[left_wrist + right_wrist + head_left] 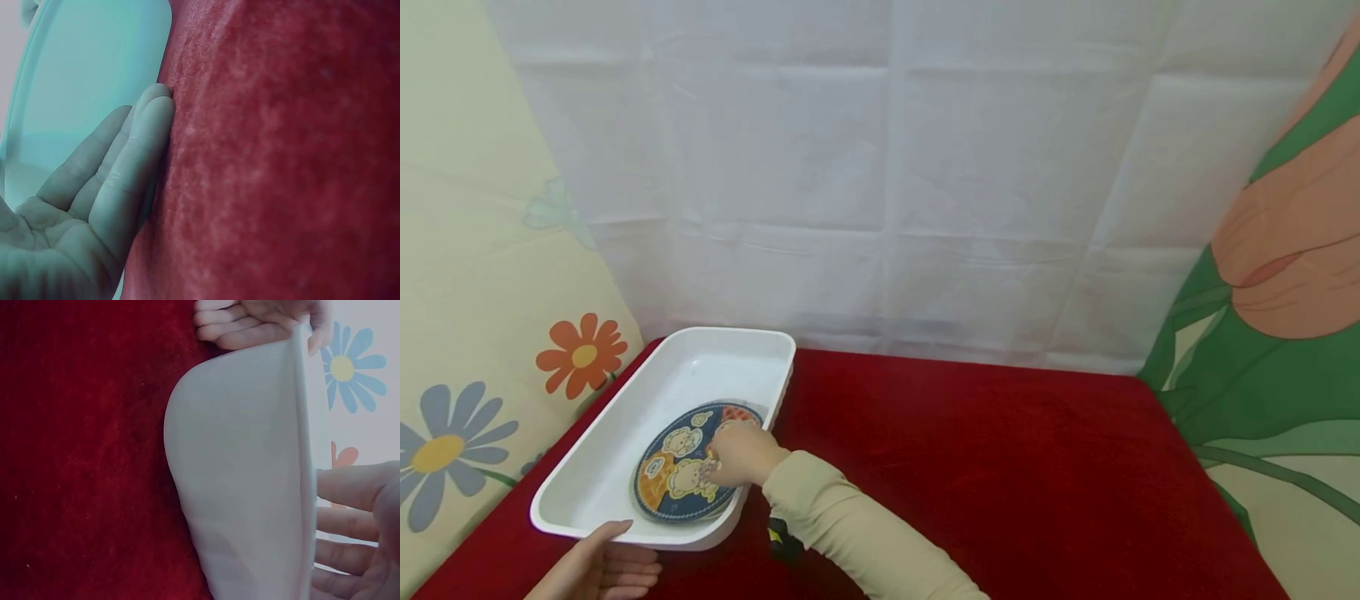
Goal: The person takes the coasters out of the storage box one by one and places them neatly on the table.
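Note:
A white rectangular tray [595, 425] with raised walls stands at the left of the red-covered table. Inside it, near the front right, lies a round dark-blue disc [676, 492] printed with cartoon bears and food pictures. My right hand [745, 452] reaches over the tray's right wall, fingers down on the disc's right half. In the right wrist view its fingertips are hidden behind the rim [306, 437], so I cannot tell whether they pinch anything. At the front left corner, my left hand [610, 567] grips the tray, thumb over the rim and straight fingers along the outer wall.
Red velvety cloth [985, 467] covers the table. A creased white sheet [887, 183] hangs behind it. Flower-printed panels [460, 292] stand at both sides. Beneath the right sleeve [865, 533] shows a small black thing [784, 542] with a yellow mark.

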`<state>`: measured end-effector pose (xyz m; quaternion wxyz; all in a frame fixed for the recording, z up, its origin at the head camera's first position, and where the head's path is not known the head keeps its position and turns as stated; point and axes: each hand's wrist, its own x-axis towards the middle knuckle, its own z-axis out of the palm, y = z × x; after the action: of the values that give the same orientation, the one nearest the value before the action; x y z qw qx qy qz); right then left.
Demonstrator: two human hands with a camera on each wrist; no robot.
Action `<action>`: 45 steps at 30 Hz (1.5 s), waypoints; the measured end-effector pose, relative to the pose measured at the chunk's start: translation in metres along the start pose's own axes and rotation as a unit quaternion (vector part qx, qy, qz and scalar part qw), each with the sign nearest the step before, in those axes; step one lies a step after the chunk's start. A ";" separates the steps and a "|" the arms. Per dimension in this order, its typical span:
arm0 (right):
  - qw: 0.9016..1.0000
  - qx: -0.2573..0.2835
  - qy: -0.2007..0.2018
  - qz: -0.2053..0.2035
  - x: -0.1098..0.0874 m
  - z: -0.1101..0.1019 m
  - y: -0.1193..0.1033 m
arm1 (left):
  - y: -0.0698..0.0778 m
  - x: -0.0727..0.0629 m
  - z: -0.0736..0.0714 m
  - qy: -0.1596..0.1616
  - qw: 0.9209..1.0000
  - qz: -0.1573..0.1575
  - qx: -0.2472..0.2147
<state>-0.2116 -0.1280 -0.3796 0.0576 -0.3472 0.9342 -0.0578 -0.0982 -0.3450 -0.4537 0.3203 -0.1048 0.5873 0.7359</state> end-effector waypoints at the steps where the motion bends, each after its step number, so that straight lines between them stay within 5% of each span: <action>1: 1.000 -0.010 -0.002 -0.001 0.001 0.000 0.000 | 0.000 0.000 0.000 0.001 1.000 0.001 0.001; 45: 0.995 -0.093 -0.038 0.016 0.015 0.011 -0.003 | 0.002 -0.002 0.003 0.012 1.000 0.003 -0.004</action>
<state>-0.2188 -0.1410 -0.3913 0.0617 -0.3377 0.9382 0.0437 -0.0970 -0.3426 -0.4505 0.3103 -0.1133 0.5889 0.7376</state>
